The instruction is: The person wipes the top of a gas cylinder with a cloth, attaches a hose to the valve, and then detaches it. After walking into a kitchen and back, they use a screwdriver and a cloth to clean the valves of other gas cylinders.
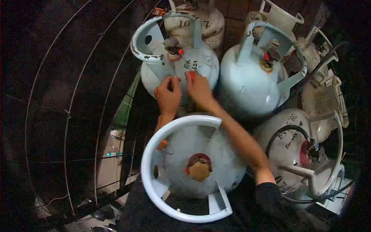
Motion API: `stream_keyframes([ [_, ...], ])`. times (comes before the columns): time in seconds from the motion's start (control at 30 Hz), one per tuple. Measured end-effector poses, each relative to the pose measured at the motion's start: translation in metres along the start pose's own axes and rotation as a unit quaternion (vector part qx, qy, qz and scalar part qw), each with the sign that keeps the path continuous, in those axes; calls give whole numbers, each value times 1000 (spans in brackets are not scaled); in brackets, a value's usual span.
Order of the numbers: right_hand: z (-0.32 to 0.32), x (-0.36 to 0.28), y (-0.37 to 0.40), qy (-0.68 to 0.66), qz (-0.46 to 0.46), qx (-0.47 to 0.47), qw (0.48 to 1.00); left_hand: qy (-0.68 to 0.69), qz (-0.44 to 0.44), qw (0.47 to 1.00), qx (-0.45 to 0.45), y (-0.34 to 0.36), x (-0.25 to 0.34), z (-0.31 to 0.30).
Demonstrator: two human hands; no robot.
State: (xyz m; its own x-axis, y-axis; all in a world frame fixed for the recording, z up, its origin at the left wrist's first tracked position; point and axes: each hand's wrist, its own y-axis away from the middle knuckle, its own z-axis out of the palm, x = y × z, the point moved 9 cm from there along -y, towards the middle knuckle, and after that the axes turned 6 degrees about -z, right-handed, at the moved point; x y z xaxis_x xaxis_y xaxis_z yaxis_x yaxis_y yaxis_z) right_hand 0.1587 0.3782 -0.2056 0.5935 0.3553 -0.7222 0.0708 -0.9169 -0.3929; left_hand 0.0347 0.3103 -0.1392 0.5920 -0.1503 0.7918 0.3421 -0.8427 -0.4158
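Observation:
My left hand (pixel 169 94) is closed in a pinch in front of a pale blue gas cylinder (pixel 210 63); what its fingertips hold, if anything, does not show. Beside it, my right hand (pixel 200 89) has its fingers closed on a small red piece (pixel 193 75). Black handwriting marks that cylinder's shoulder just beyond my fingers, and a red tag (pixel 181 52) hangs by its valve (pixel 172 45). Closest to my body, below my forearms, stands a white gas cylinder (pixel 174 150) with a round collar (pixel 148 149) and a brass-coloured valve cap (pixel 199 171).
To the right stands another pale blue cylinder (pixel 241 83) with a red tag at its valve. A white cylinder (pixel 288 120) with a black hose (pixel 280 133) is at lower right. More worn cylinders (pixel 216 23) stand behind. Wire mesh (pixel 66 112) runs along the left.

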Motion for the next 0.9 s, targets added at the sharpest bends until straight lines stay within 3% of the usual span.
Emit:
stream_keyframes([
  [0.03, 4, 10, -10, -24, -25, -5, 999, 14, 28, 998, 58, -3, 9, -19],
  [0.07, 9, 11, -19, -164, 19, -143, 976, 12, -38, 998, 49, -2, -14, -24],
  [0.1, 17, 35, -31, -266, 27, -153, 951, 10, -37, 998, 50, -5, -17, -32],
  [0.17, 22, 40, -16, -431, 269, -298, 808, -11, 160, 972, 173, -12, 20, -68],
  [0.2, 24, 36, -19, -423, 267, -300, 812, -51, 248, 949, 186, -24, 41, -72],
  [0.27, 19, 36, -24, -286, 176, -204, 920, -104, 398, 888, 206, -57, 89, -69],
  [0.3, 31, 33, -14, -282, 175, -207, 920, -114, 471, 848, 215, -68, 103, -63],
  [0.33, 24, 28, -11, -211, 110, -105, 965, -111, 470, 849, 216, -66, 95, -62],
  [0.37, 12, 17, -10, -137, 40, 0, 990, -126, 425, 889, 118, -78, 80, -47],
  [0.4, 17, 16, -9, -152, 47, 21, 987, -140, 376, 916, 16, -90, 64, -31],
  [0.5, 24, -11, 6, -263, 115, 12, 958, -137, 378, 911, 92, -81, 78, -38],
  [0.6, 34, -3, -10, -231, 74, 53, 969, -145, 374, 910, 101, -93, 68, -32],
  [0.63, 39, -3, 0, -232, 71, 47, 969, -140, 388, 906, 96, -86, 63, -32],
  [0.67, 36, -6, 7, -279, 162, 10, 946, -145, 387, 904, 108, -84, 65, -33],
  [0.77, 34, 1, 3, -263, 134, -24, 955, -123, 374, 916, 72, -82, 71, -34],
  [0.8, 32, -1, 7, -352, 157, -5, 923, -160, 365, 913, 83, -85, 71, -34],
  [0.9, 45, 15, 15, -356, 219, -60, 906, -153, 381, 906, 100, -87, 67, -33],
])
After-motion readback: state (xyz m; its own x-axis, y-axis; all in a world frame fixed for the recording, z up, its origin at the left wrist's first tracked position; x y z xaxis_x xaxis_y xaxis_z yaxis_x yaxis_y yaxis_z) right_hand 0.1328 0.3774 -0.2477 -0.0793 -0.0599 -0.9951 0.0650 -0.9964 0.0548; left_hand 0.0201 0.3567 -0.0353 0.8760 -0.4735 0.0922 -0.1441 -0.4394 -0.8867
